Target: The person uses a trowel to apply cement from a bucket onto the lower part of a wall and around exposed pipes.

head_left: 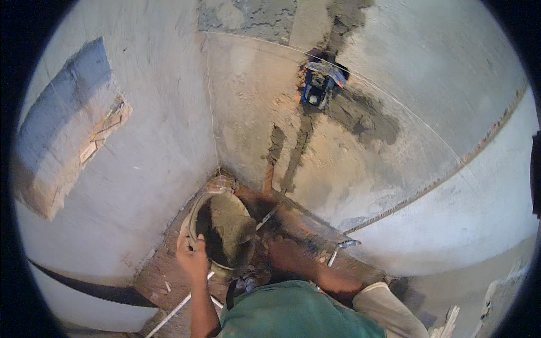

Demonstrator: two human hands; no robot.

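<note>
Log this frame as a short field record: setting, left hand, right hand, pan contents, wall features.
setting: corner of rough plastered walls
left hand: left hand grips the rim of a metal pan
right hand: hidden; the forearm reaches past the pan, hand not visible
pan contents: grey wet mortar
wall features: blue box set in a chased channel; recessed niche at left

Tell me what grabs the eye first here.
The blue box set in a rough chase high in the right wall stands out, with dark wet mortar smeared below it. Down in the corner, the left hand grips the rim of a pan full of grey mortar. On the left wall, a broken recess shows bare brick.
</note>
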